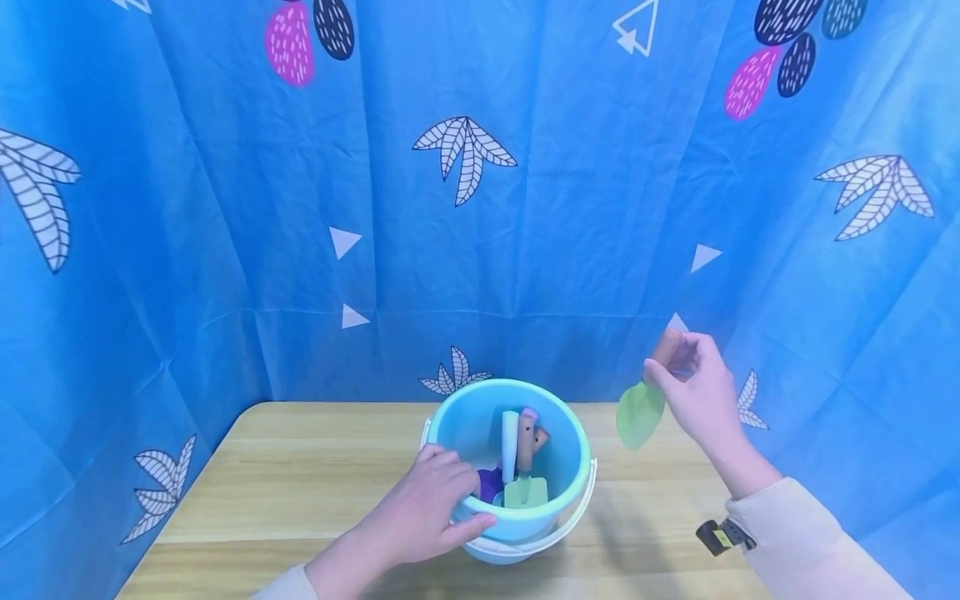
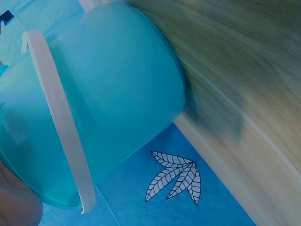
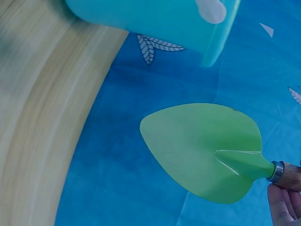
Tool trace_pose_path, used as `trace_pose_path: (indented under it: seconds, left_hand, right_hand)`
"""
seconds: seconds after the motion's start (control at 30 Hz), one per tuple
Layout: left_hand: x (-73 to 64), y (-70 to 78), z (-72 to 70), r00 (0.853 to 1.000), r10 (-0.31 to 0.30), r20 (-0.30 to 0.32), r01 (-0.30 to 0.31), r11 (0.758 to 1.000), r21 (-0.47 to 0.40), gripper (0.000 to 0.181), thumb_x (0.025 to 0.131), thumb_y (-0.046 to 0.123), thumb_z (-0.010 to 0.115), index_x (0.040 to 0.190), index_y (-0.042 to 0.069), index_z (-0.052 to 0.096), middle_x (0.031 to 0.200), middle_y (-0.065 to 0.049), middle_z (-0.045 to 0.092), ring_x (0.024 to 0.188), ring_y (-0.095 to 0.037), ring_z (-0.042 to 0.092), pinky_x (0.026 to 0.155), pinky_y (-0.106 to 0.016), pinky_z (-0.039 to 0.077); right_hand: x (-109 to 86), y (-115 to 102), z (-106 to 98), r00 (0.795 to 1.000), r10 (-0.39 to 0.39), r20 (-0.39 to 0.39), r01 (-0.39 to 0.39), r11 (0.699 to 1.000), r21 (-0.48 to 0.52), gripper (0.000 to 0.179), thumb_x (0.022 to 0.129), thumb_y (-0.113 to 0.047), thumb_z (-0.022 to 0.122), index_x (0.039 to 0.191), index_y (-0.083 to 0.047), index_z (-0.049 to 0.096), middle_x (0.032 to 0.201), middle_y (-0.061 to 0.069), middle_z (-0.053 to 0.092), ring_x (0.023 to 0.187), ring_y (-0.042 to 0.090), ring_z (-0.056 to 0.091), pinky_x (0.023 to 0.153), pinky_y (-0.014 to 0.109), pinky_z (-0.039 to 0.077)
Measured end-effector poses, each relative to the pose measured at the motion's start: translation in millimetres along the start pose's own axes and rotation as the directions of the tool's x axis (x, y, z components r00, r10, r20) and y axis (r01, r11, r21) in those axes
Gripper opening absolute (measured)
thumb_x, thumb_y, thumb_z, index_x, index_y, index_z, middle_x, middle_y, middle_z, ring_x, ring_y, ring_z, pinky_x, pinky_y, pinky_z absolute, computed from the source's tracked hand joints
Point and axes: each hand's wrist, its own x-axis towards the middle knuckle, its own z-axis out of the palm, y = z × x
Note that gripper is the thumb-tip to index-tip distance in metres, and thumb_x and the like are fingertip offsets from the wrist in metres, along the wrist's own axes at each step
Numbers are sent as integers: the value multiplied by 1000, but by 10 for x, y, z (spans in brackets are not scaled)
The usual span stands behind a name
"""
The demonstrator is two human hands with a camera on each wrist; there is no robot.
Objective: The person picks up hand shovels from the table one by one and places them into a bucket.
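My left hand grips the near-left rim of a turquoise bucket, fingers over the edge and thumb along the outside. My right hand pinches the brown handle of a green trowel, held up to the right of the bucket with its pointed blade hanging down. In the right wrist view the leaf-shaped trowel blade and its metal collar show close up. Inside the bucket stand a small green square-bladed shovel with a brown handle, a light-blue handle and a purple piece, their lower parts partly hidden.
The bucket's white carrying handle hangs down around its side. Beneath is a wood-grain table with a rounded far corner. A blue patterned curtain surrounds the table's back and sides. A dark strap hangs at the right sleeve.
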Motion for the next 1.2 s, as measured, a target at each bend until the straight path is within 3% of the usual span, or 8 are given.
trace_pose_path:
  seconds: [0.1, 0.37, 0.73, 1.2]
  left_hand:
    - [5, -4, -8, 1000, -1, -2, 1, 1000, 2, 36, 98, 61, 48, 89, 27, 58, 83, 22, 52, 87, -3, 47, 87, -33, 37]
    - [12, -13, -10, 1000, 3, -4, -3, 1000, 2, 36, 98, 61, 49, 88, 27, 57, 82, 22, 50, 87, -3, 46, 86, -33, 36]
    - [13, -3, -13, 1000, -3, 5, 3, 1000, 4, 36, 98, 61, 49, 88, 28, 58, 82, 22, 51, 87, -3, 46, 86, -33, 37]
    - [0, 6, -6, 1000, -11, 9, 11, 1000, -2, 36, 98, 61, 49, 88, 28, 58, 82, 22, 51, 86, -3, 46, 86, -33, 36]
  right_hand:
    - [20, -55, -20, 1000, -12, -5, 12, 1000, 15, 55, 95, -29, 71, 133, 0, 43, 116, 18, 62, 106, 29, 63, 82, 11, 46]
    - [46, -198, -39, 1000, -19, -24, 20, 997, 71, 55, 94, -30, 72, 132, -3, 44, 115, 10, 60, 101, 3, 57, 86, 14, 48]
    - [41, -462, 10, 998, -34, -44, 41, 983, 179, 53, 92, -28, 75, 131, -8, 45, 111, 5, 61, 101, 8, 59, 87, 16, 49]
    - [-48, -708, 148, 989, -146, -21, 146, 956, 253, 45, 91, -18, 76, 125, -7, 49, 101, 7, 66, 95, 11, 63, 84, 19, 52]
